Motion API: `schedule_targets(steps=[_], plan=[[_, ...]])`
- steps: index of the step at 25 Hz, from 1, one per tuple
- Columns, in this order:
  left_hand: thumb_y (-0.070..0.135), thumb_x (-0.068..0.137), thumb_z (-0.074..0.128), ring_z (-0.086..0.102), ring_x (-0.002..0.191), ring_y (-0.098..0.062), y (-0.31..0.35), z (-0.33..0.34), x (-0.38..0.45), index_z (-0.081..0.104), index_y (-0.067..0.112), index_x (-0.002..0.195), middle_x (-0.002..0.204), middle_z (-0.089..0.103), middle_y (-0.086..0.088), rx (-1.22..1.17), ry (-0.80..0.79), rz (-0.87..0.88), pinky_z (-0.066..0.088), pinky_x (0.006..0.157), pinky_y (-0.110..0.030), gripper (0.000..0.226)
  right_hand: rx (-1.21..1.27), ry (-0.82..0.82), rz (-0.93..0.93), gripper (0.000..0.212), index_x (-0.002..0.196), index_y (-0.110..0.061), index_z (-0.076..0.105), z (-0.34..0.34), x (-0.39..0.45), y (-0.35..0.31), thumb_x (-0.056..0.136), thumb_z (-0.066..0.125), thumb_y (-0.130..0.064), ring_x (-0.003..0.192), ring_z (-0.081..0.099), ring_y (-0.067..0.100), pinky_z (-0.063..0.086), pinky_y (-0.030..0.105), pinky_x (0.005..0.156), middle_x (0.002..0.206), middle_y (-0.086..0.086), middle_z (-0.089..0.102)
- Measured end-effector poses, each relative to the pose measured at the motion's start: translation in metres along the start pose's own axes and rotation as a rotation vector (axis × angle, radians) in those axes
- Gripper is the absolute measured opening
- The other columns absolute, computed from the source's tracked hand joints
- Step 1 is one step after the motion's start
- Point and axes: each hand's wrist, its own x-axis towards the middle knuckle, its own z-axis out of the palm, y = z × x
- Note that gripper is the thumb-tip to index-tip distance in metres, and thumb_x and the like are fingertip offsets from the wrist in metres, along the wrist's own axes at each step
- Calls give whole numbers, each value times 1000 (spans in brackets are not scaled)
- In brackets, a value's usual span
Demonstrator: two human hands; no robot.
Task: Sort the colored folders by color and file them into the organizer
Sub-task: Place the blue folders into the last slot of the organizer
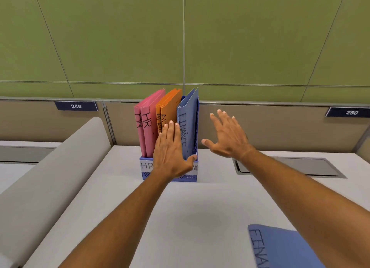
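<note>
Broadly, the pale counter (180, 207) runs up to a low partition under green wall panels, and the blue organizer (146, 176) stands at its far edge against that partition, so filed folders have something behind them. Inside, the folders stand upright and grouped by colour: two pink folders (149, 125) marked HR on the left, orange folders (170, 105) in the middle, and a blue folder (189, 115) marked FINANCE on the right, each seemingly above a matching label on the organizer's front. A second blue folder (280, 247) lies flat on the counter near the bottom right corner, well apart from the organizer, so the sorting looks one folder short of done.

Of the hands, the left hand (170, 155) lies flat against the orange and blue folders, fingers (171, 127) straight and together, holding nothing; it seems to steady or square them. The right hand (226, 135) hovers just beside the blue folder, its fingers spread wide and empty, probably keeping the stack from tipping rightward.
</note>
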Motion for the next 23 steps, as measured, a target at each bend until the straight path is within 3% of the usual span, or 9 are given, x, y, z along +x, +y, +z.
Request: schedule_targets(steps=[6, 17, 23], plan=[[71, 74, 38, -17, 147, -25, 43, 4, -48, -13, 11, 151, 159, -18, -9, -16, -78, 26, -5, 119, -40, 110, 28, -42, 106, 93, 153, -18, 13, 6, -90, 21, 81, 38, -71, 148, 6, 29, 8, 49, 120, 161, 14, 6], [78, 72, 29, -17, 147, -25, 161, 61, -160, -16, 18, 150, 158, -21, -5, -119, -308, -18, -1, 119, -43, 109, 69, -210, 292, 99, 154, -20, 0, 32, -267, 77, 76, 18, -78, 149, -7, 28, -4, 47, 120, 161, 12, -6], [74, 74, 37, -14, 147, -24, 199, 90, -227, -13, 14, 151, 159, -17, -8, -156, -451, -66, 1, 119, -38, 110, 128, -307, 407, 100, 153, -20, -3, 41, -348, 103, 76, 25, -76, 148, -8, 27, -3, 46, 120, 161, 12, -8]])
